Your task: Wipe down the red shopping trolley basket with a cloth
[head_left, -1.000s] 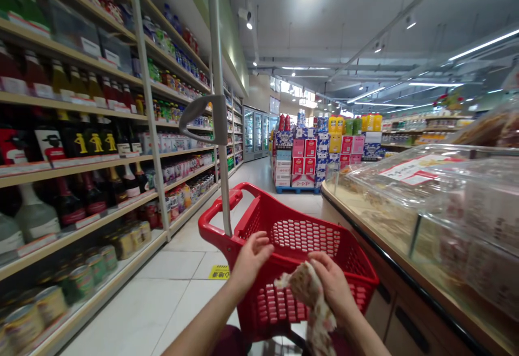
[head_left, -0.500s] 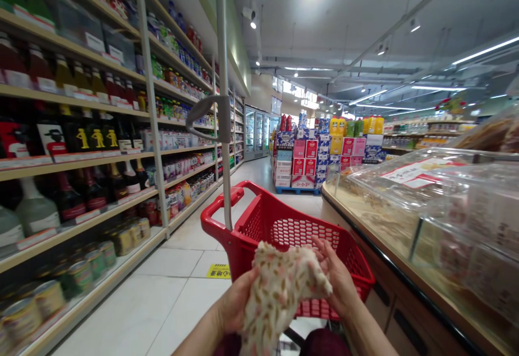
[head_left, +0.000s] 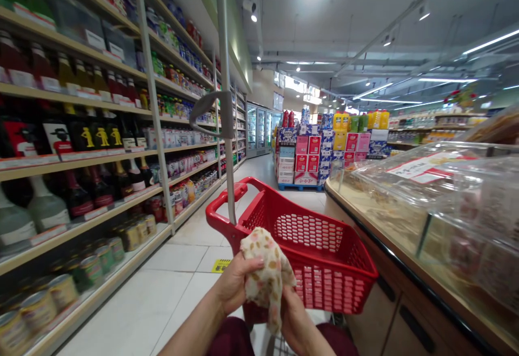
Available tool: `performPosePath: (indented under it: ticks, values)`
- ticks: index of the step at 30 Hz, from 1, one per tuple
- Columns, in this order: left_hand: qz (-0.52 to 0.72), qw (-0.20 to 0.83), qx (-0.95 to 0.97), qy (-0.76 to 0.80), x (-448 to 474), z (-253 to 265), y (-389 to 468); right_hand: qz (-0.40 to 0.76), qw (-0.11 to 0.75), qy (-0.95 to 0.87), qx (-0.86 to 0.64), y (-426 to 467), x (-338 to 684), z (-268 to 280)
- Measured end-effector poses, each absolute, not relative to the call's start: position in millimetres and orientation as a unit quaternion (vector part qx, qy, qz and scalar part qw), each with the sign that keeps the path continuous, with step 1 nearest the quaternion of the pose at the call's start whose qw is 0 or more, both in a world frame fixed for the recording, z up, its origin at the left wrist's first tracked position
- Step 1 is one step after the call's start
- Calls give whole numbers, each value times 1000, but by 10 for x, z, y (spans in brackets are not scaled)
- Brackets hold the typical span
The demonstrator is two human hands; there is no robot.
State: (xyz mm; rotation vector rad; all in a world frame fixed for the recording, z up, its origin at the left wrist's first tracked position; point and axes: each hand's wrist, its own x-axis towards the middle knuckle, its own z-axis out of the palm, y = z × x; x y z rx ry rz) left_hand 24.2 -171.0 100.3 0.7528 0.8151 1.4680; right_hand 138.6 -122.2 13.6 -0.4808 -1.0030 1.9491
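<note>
A cream cloth (head_left: 263, 261) with brown leaf shapes and pink patches is bunched in front of me, one end hanging down. My left hand (head_left: 239, 280) is closed on its left side, thumb lying over the front. From the lower right, my right hand (head_left: 295, 313) grips the cloth, its fingers mostly hidden behind the folds. Just beyond both hands stands a red shopping cart (head_left: 292, 253) with a perforated basket. A metal pole (head_left: 226, 183) with a grey loop handle (head_left: 214, 115) rises at the cart's left end.
Shelves of bottles and cans (head_left: 97, 156) line the left side. To the right runs a counter (head_left: 344, 199) with clear plastic covers (head_left: 421, 167). Stacked drink cartons (head_left: 304, 156) stand ahead on a blue pallet. A yellow floor sticker (head_left: 220, 266) lies on the tiles.
The cloth has gone from spread out between the hands to a smaller bunch. My right hand has moved down and left, from the cloth's right edge to its lower part.
</note>
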Motion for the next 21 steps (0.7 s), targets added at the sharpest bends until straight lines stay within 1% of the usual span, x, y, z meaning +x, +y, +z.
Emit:
performPosePath:
  ticks: [2, 3, 6, 7, 9, 13, 16, 18, 20, 21]
  values:
    - [634, 580, 345, 379, 192, 1007, -1702, 782, 456, -392, -165, -1222, 1417, 228]
    - [638, 545, 353, 414, 138, 1003, -1697, 772, 474, -389, -169, -1199, 1459, 285]
    - [635, 385, 354, 568, -61, 968, -1681, 713, 518, -424, -209, -1051, 1645, 444]
    - [618, 349, 356, 608, -114, 954, -1676, 695, 524, -438, -224, -993, 1706, 477]
    - [569, 340, 381, 645, -165, 937, -1669, 667, 529, -462, -249, -897, 1800, 505]
    - [475, 372, 480, 637, -98, 917, -1700, 613, 525, -513, -293, -821, 1899, 516]
    - [356, 305, 588, 658, -54, 861, -1773, 522, 495, -622, -309, -828, 1987, 591]
    - [289, 237, 638, 674, -88, 831, -1807, 427, 433, -732, -308, -828, 2070, 649]
    - [260, 192, 661, 676, -165, 845, -1797, 337, 352, -813, -317, -806, 2150, 668]
    - [260, 178, 665, 677, -206, 872, -1772, 305, 330, -832, -326, -786, 2177, 655]
